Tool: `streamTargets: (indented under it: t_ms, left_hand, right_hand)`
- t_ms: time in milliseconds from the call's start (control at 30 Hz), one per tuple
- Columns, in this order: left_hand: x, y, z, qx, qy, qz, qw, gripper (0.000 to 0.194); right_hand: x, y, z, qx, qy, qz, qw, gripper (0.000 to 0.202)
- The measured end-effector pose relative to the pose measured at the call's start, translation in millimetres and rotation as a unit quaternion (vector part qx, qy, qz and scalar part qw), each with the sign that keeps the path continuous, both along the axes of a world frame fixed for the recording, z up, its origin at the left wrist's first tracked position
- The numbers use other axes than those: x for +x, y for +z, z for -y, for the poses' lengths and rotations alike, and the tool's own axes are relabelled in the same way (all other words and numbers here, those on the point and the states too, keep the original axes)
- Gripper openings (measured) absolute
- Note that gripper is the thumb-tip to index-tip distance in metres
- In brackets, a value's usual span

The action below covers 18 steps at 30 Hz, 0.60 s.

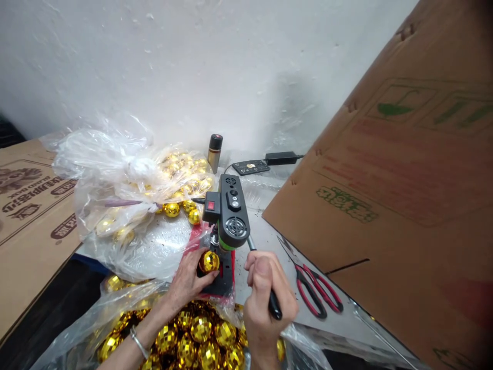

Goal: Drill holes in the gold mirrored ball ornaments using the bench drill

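Here we hold a gold mirrored ball (pixel 209 261) under the head of the small black bench drill (pixel 227 226), on its base near the front edge of the tabletop (pixel 262 236). Our left hand (pixel 188 280) pinches the ball between thumb and fingers; our right hand (pixel 265 298) is closed tight around the drill's black lever handle (pixel 274 304). Just before us an open plastic bag (pixel 77 334) brims with more gold balls (pixel 200 329). Red-handled scissors (pixel 316 288) lie toward the right edge, beside a leaning cardboard sheet (pixel 404 180). Toward the far left corner sits another clear bag (pixel 115 174).
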<state>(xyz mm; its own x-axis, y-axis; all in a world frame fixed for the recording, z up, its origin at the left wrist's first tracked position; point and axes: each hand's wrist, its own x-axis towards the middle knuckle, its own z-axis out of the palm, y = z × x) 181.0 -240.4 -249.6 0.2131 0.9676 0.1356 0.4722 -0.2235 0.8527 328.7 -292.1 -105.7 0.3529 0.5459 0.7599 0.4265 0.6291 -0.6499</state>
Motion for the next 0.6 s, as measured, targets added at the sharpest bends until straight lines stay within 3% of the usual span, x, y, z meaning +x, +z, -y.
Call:
streamTargets:
  t_ms: [300, 600]
  left_hand:
    - [11.1, 1.8, 5.6, 0.081, -0.049, -0.006, 0.995, 0.050]
    - [26.5, 8.4, -11.6, 0.046, -0.030, -0.089, 0.995, 0.039]
  right_hand:
    - [0.2, -3.4, -0.3, 0.005, 0.005, 0.004, 1.000, 0.030]
    - [2.9, -3.9, 4.5, -0.024, 0.006, 0.021, 0.999, 0.029]
